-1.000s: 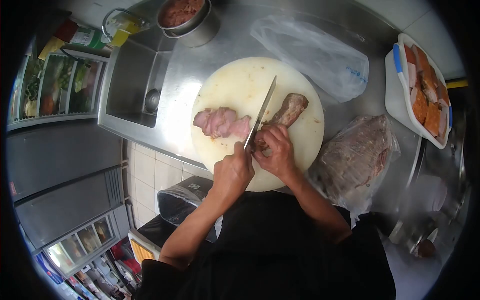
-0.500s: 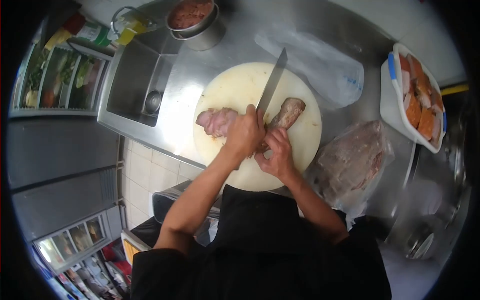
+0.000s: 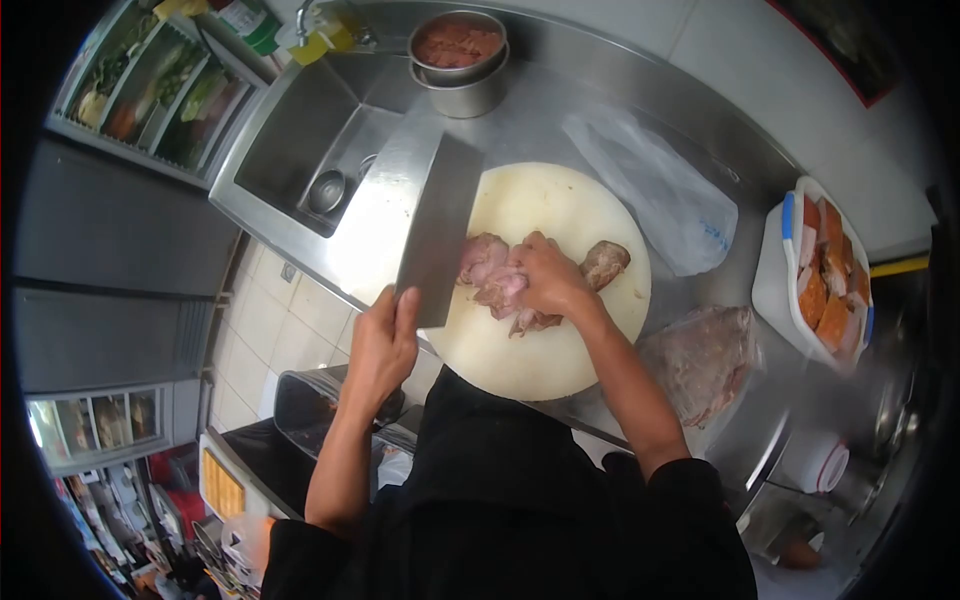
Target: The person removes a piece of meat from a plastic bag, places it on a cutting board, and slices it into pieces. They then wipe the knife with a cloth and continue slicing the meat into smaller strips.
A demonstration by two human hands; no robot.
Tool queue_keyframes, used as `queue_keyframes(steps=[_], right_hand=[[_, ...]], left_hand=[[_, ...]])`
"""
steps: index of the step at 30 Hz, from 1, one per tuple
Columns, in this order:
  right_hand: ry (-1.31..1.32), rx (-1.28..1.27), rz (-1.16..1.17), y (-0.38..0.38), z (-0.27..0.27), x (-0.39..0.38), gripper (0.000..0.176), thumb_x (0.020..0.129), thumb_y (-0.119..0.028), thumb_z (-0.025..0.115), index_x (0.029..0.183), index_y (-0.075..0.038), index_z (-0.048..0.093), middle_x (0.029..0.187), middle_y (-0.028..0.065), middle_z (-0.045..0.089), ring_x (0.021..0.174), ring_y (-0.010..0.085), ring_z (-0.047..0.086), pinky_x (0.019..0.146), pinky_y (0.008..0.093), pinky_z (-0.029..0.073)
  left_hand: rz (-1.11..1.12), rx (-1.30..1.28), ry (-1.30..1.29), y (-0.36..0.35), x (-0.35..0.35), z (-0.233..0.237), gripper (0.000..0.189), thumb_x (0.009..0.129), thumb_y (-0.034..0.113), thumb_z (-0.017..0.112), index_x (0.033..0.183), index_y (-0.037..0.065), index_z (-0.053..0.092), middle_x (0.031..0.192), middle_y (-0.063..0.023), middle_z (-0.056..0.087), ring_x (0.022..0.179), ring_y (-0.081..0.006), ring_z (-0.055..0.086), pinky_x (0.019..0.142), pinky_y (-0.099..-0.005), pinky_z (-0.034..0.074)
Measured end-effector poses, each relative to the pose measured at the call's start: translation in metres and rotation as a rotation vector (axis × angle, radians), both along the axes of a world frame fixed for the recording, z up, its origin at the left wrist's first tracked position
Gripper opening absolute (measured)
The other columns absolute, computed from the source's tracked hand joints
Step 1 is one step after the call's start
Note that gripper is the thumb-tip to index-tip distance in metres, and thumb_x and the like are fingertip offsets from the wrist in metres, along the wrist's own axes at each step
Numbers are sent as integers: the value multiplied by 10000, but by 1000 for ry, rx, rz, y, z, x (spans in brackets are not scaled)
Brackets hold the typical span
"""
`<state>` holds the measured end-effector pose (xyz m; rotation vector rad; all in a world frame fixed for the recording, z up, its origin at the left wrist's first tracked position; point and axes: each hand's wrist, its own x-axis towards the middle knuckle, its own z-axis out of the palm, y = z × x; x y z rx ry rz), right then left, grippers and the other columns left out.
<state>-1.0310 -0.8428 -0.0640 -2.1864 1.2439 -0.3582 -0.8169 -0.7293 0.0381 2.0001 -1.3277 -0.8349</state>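
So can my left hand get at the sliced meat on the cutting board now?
Probably not freely: the left hand grips a cleaver, whose blade lies between it and the sliced meat in this view, and the right hand covers part of that meat.

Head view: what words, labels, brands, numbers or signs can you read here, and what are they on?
No text is readable.
Plastic bag: blue print, too small and blurred.
Green-and-white container: too blurred to read.
Knife: no lettering visible.

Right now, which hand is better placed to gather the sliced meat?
Right hand, probably: it's on the sliced meat, while the left hand is occupied holding the cleaver.
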Motion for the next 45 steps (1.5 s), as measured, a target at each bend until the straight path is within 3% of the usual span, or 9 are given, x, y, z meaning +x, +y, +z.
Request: queue_keyframes(steps=[3,5,8,12,16,24,30,39,45], right_hand=[[-120,350,150,-15,-3,-6,432,653,-78,797,1053,-62,635,947,100,607,905,277,601,825,367,492],[-179,373,157,-12,-5,-7,410,659,-62,789,1034,-55,624,916,100,605,864,268,595,806,357,489],[-320,289,87,-10,-3,3,359,675,-35,768,996,-42,608,889,98,614,846,265,595,788,353,486],[-417,-70,-125,0,13,2,218,715,-3,663,928,-26,619,924,125,647,942,341,593,848,418,474],[-336,-262,23,18,11,-50,199,677,-58,693,873,-80,661,957,76,655,942,289,581,851,401,439],[-388,-346,-142,64,-22,-47,254,677,-119,738,921,-111,668,984,48,659,979,259,584,850,389,408],[-437,-324,-198,71,-29,-43,280,682,-96,727,954,-104,661,1058,81,649,1037,290,566,891,418,424],[-486,-269,-195,68,-27,-43,271,672,-73,724,930,-67,639,1037,110,637,1043,329,556,944,444,442],[-474,-312,-240,68,-26,-39,271,657,-71,732,905,-59,624,1025,115,631,1033,335,557,941,445,452]], left_hand=[[128,37,63,35,15,-15,409,1021,320,502,881,-59,559,627,-211,541,556,-266,509,576,-395,434],[186,43,97,51,22,-23,429,1022,331,500,853,-61,539,622,-198,519,569,-215,483,571,-395,427],[245,71,90,70,30,-33,435,1023,329,497,834,-62,527,618,-208,521,557,-228,472,567,-400,424],[199,102,-25,74,26,-16,402,1022,297,492,842,-61,527,653,-261,568,591,-394,553,584,-444,434],[35,136,-118,73,1,15,323,1017,260,488,925,-47,532,669,-302,594,691,-525,585,592,-522,457],[-409,163,-287,53,-58,20,210,991,185,521,947,-16,479,535,-271,549,525,-503,559,493,-580,446],[-515,141,-429,45,-72,9,215,989,181,511,864,19,445,494,-220,556,449,-424,585,410,-503,471],[-530,197,-425,39,-77,-9,221,975,171,523,898,-24,454,519,-258,553,487,-475,573,459,-555,462],[-516,98,-503,20,-91,-34,200,959,165,532,887,-4,451,523,-235,580,480,-426,609,440,-515,490]])
